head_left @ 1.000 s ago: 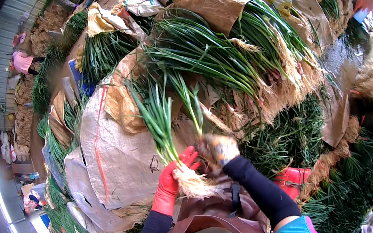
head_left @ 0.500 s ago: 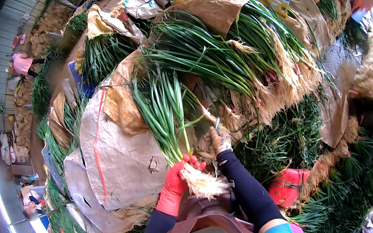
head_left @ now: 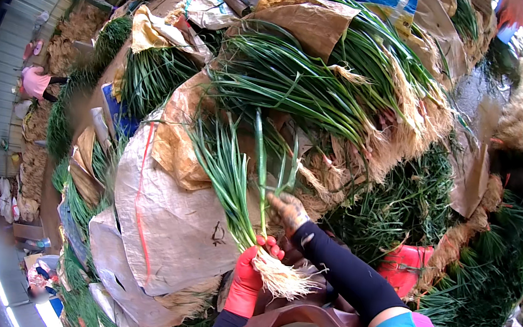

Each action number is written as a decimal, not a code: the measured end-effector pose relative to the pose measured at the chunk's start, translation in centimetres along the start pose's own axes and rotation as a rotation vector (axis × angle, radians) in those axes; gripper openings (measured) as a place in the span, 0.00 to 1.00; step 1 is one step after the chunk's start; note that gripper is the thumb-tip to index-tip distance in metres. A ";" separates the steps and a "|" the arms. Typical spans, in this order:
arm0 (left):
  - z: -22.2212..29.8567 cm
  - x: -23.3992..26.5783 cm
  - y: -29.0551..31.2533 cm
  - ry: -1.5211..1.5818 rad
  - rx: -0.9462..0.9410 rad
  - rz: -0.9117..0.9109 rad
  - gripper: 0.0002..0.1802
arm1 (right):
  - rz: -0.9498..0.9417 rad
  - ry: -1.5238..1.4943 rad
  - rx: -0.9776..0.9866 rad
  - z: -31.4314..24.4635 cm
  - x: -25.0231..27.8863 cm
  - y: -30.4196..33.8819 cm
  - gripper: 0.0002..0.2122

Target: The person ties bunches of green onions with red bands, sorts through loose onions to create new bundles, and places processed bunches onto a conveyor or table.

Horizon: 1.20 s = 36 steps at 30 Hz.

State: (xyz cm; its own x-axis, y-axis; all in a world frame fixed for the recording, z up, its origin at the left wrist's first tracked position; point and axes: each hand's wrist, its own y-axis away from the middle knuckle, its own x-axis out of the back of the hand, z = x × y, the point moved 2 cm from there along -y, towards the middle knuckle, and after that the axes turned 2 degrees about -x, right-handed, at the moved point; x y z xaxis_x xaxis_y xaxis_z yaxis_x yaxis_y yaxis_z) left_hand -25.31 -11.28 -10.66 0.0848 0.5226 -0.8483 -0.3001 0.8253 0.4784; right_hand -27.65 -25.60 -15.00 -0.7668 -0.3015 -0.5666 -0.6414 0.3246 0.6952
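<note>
My left hand point(head_left: 256, 260), in a red glove, is closed around a bunch of green onions point(head_left: 231, 189) just above their pale, stringy roots point(head_left: 285, 279). The green leaves fan up and to the left. One stalk point(head_left: 261, 170) stands apart from the bunch on its right side. Against that stalk, my right hand point(head_left: 289, 213), in a soiled light glove, pinches a green leaf point(head_left: 290, 167) that sticks up from its fingertips. Beyond my hands lies a large pile of green onions point(head_left: 294, 74), roots toward the right.
Pale woven sacking point(head_left: 175, 228) spreads to the left of my hands. Loose green trimmings point(head_left: 397, 199) heap up on the right, beside a red container point(head_left: 405, 269). Brown sacking point(head_left: 308, 19) partly covers the pile. At the far left a person in pink point(head_left: 35, 83) bends over more onions.
My right hand has moved left and toward me, from near the pile's roots to the separate stalk. That stalk now stands out from the bunch, which my left hand still grips.
</note>
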 end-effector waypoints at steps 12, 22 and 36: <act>4.3 -3.1 1.7 -0.085 -0.259 -0.046 0.30 | 0.160 1.740 0.465 -5.0 8.6 4.8 0.15; 2.2 0.6 -2.9 -0.130 -0.053 0.024 0.20 | 0.216 1.698 0.494 -6.7 0.2 2.8 0.09; 1.9 2.2 -4.1 -0.251 0.115 0.143 0.17 | 0.108 1.481 0.662 -2.9 -0.3 2.3 0.12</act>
State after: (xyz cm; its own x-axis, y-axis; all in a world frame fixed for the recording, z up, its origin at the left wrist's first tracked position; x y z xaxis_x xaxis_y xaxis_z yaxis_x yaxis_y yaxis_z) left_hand -22.13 -13.07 -14.04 0.2858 0.6597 -0.6951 -0.2175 0.7511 0.6234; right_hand -28.82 -27.35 -12.01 -0.3625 -0.6775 0.6400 -0.7876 0.5898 0.1782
